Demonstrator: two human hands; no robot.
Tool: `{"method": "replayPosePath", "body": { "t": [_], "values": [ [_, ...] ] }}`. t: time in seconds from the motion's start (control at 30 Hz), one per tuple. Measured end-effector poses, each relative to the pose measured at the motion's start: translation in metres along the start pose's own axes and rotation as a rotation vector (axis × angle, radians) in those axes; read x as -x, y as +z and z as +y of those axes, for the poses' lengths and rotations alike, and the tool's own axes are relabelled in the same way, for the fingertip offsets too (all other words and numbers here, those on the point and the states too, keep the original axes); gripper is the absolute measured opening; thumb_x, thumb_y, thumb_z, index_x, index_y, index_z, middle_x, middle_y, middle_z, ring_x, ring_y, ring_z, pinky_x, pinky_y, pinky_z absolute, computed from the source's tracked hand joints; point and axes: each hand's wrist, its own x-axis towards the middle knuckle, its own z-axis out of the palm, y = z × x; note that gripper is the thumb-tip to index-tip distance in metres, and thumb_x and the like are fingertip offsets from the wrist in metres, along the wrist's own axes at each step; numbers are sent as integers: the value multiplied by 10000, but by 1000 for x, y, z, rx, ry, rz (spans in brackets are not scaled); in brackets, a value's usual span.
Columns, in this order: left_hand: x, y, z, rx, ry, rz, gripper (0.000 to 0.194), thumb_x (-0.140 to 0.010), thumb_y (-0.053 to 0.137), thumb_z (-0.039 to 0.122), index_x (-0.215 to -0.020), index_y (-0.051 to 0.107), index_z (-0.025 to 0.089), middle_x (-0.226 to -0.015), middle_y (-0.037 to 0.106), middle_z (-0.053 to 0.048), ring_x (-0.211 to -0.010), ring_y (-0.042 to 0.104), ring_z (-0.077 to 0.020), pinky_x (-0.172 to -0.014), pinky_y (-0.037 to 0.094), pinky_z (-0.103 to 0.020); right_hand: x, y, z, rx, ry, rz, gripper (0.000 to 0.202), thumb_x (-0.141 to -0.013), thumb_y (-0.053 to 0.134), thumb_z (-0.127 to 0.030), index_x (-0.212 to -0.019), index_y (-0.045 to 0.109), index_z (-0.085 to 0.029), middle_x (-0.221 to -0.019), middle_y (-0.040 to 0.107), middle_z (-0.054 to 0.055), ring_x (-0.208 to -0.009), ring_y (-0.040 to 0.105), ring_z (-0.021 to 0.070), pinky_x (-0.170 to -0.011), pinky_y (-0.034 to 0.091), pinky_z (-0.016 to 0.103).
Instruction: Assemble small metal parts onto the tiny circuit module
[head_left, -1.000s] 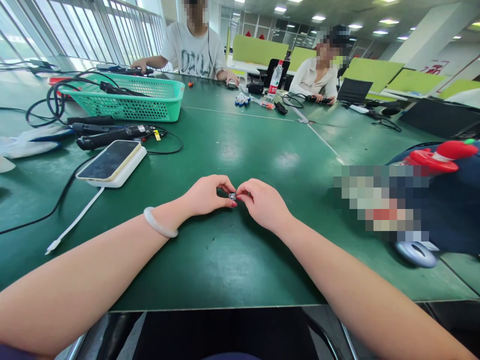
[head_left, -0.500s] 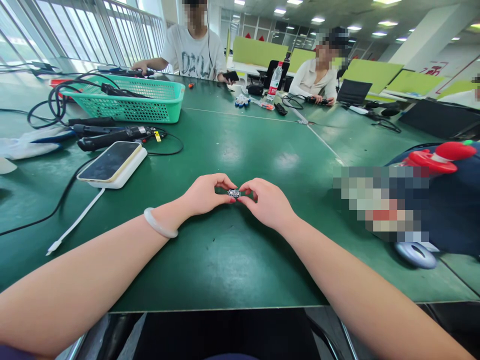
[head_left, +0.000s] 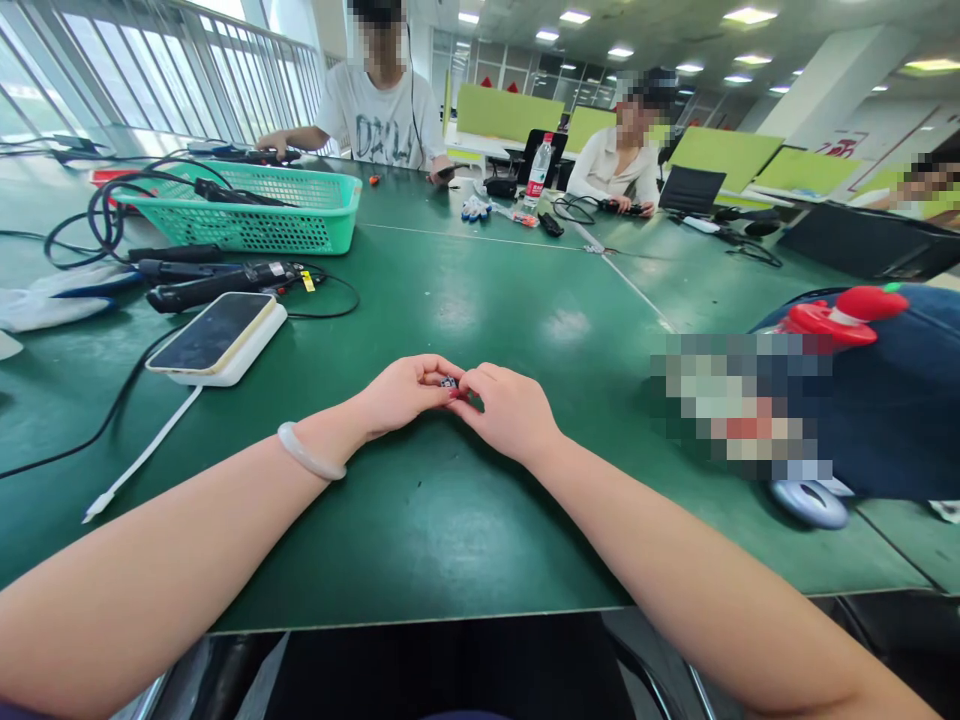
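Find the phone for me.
In the head view, the phone lies on the left, atop a white block, in front of the green basket.

A wide bare stretch of the green table (head_left: pixel 457 300) gave open room above the centre of the frame, reaching up toward the upright bottle (head_left: pixel 538 178) and a white-and-blue glove (head_left: pixel 476 209) at upper centre. The left hand (head_left: pixel 397 395) and right hand (head_left: pixel 516 408) met at the centre, closing the top of a second bare patch; the left forearm (head_left: pixel 180 530) and right forearm (head_left: pixel 675 540) walled its sides. On the left, the phone (head_left: pixel 214 332), a white cable (head_left: pixel 142 455), black tools (head_left: pixel 217 285) and the raised rim of the green basket (head_left: pixel 330 215) stood in the way. At right, a dark blue bag (head_left: pixel 892 400) and a red-topped item (head_left: pixel 840 322) blocked the edge, with bare table between them and the right forearm.
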Motion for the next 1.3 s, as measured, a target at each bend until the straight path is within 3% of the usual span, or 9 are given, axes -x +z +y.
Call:
{"method": "replayPosePath", "body": {
  "t": [0.1, 0.23, 0.4, 0.53, 0.73, 0.93, 1.07, 1.2, 1.3],
  "values": [
    [-2, -9, -1, -152, 18, 119, 238, -708, 636, 222, -933, 616, 149, -917, 700, -68, -834, 654, -176, -835, 497, -351, -2, 0, 8, 0, -1, -29, 278, -862, 512, -463, -882, 611, -204, -833, 618, 24, -745, 550, 131, -622, 348, 245],
    [0, -40, 5, -829, 58, 529, 228, -738, 571, 249, -935, 672, 193, -886, 693, -72, -882, 631, -259, -865, 455, -392, -4, -4, 20, -40, 111, -34, 278, -885, 473, -450, -889, 619, -213, -820, 621, 10, -683, 540, 115, -598, 351, 241],
    [10, -88, 12, -1228, -110, 768, 262, -755, 498, 173, -933, 689, 158, -1099, 628, -142, -943, 594, -315, -828, 442, -413, -5, -8, 21, -108, 175, -76, 258, -907, 434, -394, -874, 624, -223, -805, 621, 7, -654, 529, 108, -562, 345, 237],
    [15, -110, 13, -1262, -385, 765, 250, -743, 553, 196, -947, 685, 136, -1034, 630, -198, -952, 578, -369, -751, 443, -435, -3, -9, 17, -118, 155, -86, 231, -902, 440, -358, -860, 626, -226, -803, 624, 4, -670, 532, 109, -576, 354, 236],
    [19, -117, 17, -1254, -482, 776, 282, -761, 594, 327, -972, 667, 156, -986, 626, -156, -994, 557, -381, -712, 424, -418, -1, -11, 21, -138, 181, -95, 220, -903, 438, -333, -856, 626, -228, -811, 629, 4, -701, 544, 112, -588, 366, 234],
    [19, -120, 15, -1253, -443, 757, 296, -802, 532, 387, -950, 673, 173, -810, 606, -88, -1024, 518, -390, -747, 389, -427, -1, -13, 21, -146, 192, -106, 226, -905, 436, -321, -829, 630, -234, -824, 634, 2, -718, 549, 117, -597, 370, 236],
    [16, -121, 11, -1181, -332, 756, 325, -852, 429, 343, -978, 653, 145, -797, 599, -81, -983, 538, -331, -817, 373, -408, -2, -12, 21, -176, 203, -103, 239, -903, 439, -323, -813, 636, -221, -815, 639, 9, -721, 551, 120, -604, 371, 240],
    [7, -122, 3, -1076, -301, 745, 350, -853, 396, 330, -1043, 638, 163, -844, 629, -94, -849, 572, -274, -724, 404, -351, -2, -12, 22, -197, 202, -106, 233, -895, 448, -310, -801, 642, -221, -820, 644, 10, -736, 550, 127, -609, 370, 244],
    [-2, -109, -3, -928, -229, 706, 326, -812, 466, 340, -1029, 654, 185, -822, 648, -91, -762, 572, -246, -681, 406, -331, -3, -11, 22, -203, 188, -128, 235, -894, 445, -300, -803, 647, -222, -826, 643, 11, -737, 547, 125, -615, 376, 244]
  ]
}}
